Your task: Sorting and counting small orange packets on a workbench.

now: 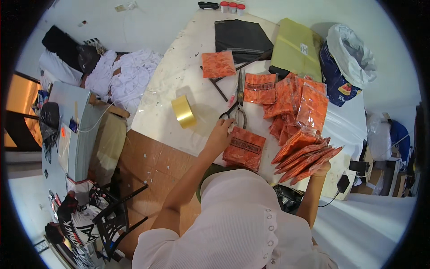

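I'm seeing the left hand [220, 132] resting fingers-down on the top edge of a flat orange packet [244, 147] lying on the white table [179, 71], just below the scissors [238, 106], w/ a yellow tape roll [183, 111] to the left. The right hand [322, 169] is gripping a fanned stack of orange packets [304, 157] at the table's near edge; more orange packets are piling up [295, 101] behind it.

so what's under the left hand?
The left hand rests on the top edge of an orange packet lying on the table. The packet's top-left corner is hidden beneath it.
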A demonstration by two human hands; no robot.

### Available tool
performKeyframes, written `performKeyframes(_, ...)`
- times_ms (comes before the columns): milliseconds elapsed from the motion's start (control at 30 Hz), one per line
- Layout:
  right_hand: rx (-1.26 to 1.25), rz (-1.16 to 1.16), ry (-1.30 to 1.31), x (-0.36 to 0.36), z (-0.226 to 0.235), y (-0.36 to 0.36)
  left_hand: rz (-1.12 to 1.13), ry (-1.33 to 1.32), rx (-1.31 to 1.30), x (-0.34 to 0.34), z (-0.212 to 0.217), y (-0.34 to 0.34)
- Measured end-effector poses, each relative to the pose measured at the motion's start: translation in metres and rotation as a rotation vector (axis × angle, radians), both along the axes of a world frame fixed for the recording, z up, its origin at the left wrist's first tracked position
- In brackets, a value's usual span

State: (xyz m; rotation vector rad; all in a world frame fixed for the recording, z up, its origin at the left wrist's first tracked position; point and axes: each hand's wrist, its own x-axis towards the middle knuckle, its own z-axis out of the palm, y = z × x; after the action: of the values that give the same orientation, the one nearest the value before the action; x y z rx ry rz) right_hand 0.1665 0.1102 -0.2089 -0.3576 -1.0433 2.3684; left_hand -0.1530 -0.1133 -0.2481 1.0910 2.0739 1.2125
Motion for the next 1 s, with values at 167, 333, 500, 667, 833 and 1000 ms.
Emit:
performKeyframes(167,0.084,-0.093,0.02,0.014,-0.005,-0.017,-0.061,-0.061,-0.007,-0.008,0.024,0.005)
performKeyframes(333,-0.042,-0.097,0.303,0.012,-0.004,-0.025,-0.375,-0.083,-0.112,-0.034,0.063,0.036)
performKeyframes(500,-0.033,-0.058,0.345,0.036,-0.017,-0.02,-0.72,-0.287,0.115,-0.041,0.052,0.076)
performKeyframes(667,-0.013,-0.254,0.231,0.058,-0.02,-0.024,-1.124,0.139,-0.067,0.003,0.08,0.093)
performKeyframes(833,-0.014,-0.241,0.357,0.052,-0.014,-0.031,-1.323,0.669,-0.178,0.068,0.055,0.1)
performKeyframes(1000,-0.043,-0.277,0.302,0.059,-0.023,-0.039,-1.186,0.752,-0.213,0.098,0.011,0.045)
